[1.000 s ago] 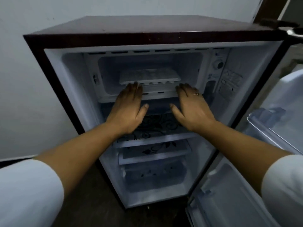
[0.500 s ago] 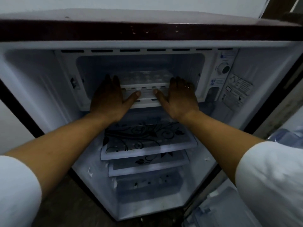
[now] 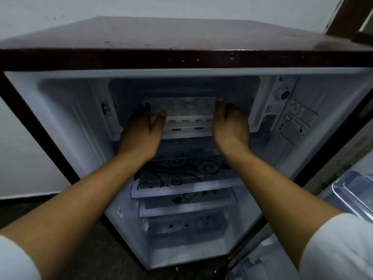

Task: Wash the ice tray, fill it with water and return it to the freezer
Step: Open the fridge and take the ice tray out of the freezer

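A white ice tray (image 3: 187,108) lies inside the freezer compartment (image 3: 181,87) at the top of a small open fridge (image 3: 181,57). My left hand (image 3: 141,134) rests on the tray's left end, fingers reaching past it and thumb on the front rim. Turned on its edge, my right hand (image 3: 232,126) clasps the tray's right end with the thumb up. The tray's cells look pale and glossy; I cannot tell what is in them.
A thermostat knob (image 3: 282,93) and a sticker (image 3: 298,122) sit right of the freezer. Below are two floral glass shelves (image 3: 181,178) and a crisper drawer (image 3: 185,227). The open door with clear bins (image 3: 355,190) stands at the right. A white wall (image 3: 24,148) is at the left.
Both hands have moved from lying flat in front of the tray to its two ends. The right hand has turned onto its edge, and my view has drawn closer to the fridge.
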A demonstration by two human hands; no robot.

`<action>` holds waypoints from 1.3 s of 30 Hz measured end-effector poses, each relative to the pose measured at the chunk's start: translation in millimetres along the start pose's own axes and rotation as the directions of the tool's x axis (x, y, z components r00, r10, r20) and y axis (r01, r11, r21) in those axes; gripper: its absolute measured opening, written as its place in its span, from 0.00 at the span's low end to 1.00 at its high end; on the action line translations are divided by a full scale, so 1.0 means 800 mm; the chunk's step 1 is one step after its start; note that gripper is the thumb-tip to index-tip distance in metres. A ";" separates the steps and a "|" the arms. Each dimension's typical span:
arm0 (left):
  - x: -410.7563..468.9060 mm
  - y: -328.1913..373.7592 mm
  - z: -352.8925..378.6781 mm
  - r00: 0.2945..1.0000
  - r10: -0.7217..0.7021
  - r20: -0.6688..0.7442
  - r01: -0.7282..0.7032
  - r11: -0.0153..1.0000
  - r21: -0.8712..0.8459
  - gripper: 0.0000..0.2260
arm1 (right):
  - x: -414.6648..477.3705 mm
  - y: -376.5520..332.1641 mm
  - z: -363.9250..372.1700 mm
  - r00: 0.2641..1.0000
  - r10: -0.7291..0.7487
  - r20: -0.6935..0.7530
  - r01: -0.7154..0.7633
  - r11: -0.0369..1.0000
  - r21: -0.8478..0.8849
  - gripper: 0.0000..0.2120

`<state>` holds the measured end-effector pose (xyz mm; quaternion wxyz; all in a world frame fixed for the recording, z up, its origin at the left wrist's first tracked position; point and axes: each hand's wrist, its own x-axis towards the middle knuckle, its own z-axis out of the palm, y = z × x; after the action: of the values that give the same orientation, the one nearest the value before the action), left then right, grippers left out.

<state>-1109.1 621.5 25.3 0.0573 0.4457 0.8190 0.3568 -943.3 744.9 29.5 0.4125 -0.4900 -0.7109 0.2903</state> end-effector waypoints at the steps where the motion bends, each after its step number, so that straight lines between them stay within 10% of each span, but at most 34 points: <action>1: -0.003 0.000 -0.002 1.000 0.001 -0.007 -0.001 1.000 -0.020 0.30 | 0.000 -0.003 -0.003 1.000 0.001 -0.020 0.000 0.999 0.040 0.28; 6: -0.018 0.001 -0.009 0.998 -0.036 -0.050 0.027 0.985 -0.170 0.26 | 0.000 -0.014 -0.017 0.979 0.196 -0.054 -0.172 0.940 0.294 0.24; 10: -0.036 0.005 -0.017 0.989 -0.118 -0.094 0.070 0.910 -0.410 0.23 | 0.011 -0.012 -0.029 0.854 0.516 0.065 -0.433 0.635 0.639 0.19; 17: -0.065 0.028 -0.028 0.868 -0.497 0.005 0.184 0.313 -0.932 0.12 | -0.004 0.004 -0.047 0.693 0.611 0.383 -0.624 0.241 0.744 0.24; 24: -0.078 0.041 -0.048 0.803 -0.551 0.227 0.281 0.014 -0.960 0.10 | -0.028 0.012 -0.067 0.648 0.623 0.439 -0.707 0.277 0.650 0.21; 39: -0.178 0.013 -0.091 0.750 -0.542 0.380 0.470 0.031 -0.882 0.22 | -0.165 -0.007 -0.117 0.709 0.624 0.328 -0.688 0.512 0.515 0.12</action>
<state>-1047.3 476.9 53.5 0.4097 -0.0142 0.5322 0.7407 -840.6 620.3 40.3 0.3687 -0.5479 -0.3602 0.6589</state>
